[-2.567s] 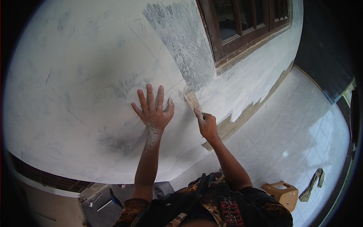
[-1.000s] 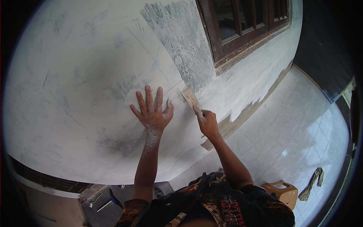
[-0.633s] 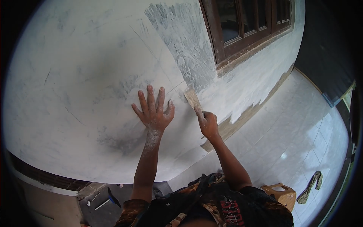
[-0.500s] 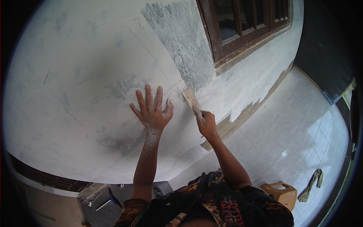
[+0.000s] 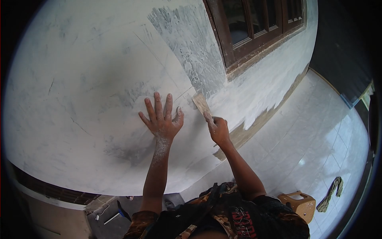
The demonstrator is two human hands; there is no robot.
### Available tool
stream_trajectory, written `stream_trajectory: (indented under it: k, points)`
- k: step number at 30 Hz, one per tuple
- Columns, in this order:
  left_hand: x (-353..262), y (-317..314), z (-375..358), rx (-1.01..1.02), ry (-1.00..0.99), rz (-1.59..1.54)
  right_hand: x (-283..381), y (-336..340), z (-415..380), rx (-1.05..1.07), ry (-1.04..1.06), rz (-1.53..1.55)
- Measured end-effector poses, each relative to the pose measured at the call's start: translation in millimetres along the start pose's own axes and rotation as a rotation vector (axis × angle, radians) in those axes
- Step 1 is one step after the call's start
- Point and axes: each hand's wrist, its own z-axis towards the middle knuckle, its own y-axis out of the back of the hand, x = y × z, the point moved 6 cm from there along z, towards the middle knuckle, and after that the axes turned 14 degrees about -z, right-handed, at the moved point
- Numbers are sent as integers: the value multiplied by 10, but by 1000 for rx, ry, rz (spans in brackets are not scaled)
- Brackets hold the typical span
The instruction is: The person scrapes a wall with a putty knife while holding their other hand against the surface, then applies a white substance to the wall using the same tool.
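Observation:
My left hand (image 5: 163,122) lies against the white wall (image 5: 99,99) with its fingers spread, and white dust covers the fingers and wrist. To its right, my right hand (image 5: 219,130) is closed around a flat, light-coloured scraper (image 5: 202,104). The scraper's broad end meets the wall just below a grey, rough-textured patch (image 5: 195,47). Thin dark lines run across the wall above my left hand.
A brown-framed window (image 5: 258,36) is at the upper right. Below the wall's rough lower edge lies a tiled floor (image 5: 302,147). An orange-brown stool (image 5: 298,205) and a crumpled cloth (image 5: 331,194) are at the lower right.
The view has shifted slightly, so both hands appear a little lower and further right. The scraper stays in my right hand, and my left hand remains spread on the wall.

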Motion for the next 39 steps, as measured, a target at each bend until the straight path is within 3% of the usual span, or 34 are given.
stream_trajectory:
  k: [2,5,11,18,20,27,33,36,39]
  points:
    - [-6,-5,-17,2,2,-6,-170,-31,-96,67,-144,1]
    - [-11,3,-11,19,11,-6,13,19,-29,-21,-11,-17]
    - [-4,-2,-16,5,1,-7,-149,-25,-64,50,-150,3]
    - [9,-1,0,20,17,-8,27,27,43,32,-64,6]
    - [-1,-4,-23,3,4,-16,-175,-16,-37,65,-170,14]
    - [-7,11,-16,24,16,-1,69,56,63,32,-77,-11]
    - [-16,3,-13,15,4,-11,-121,36,-18,58,-170,-12]
    - [-28,5,-12,20,7,-15,109,83,107,31,-50,6]
    - [-19,-4,1,1,0,-7,-115,29,12,-25,-44,-3]
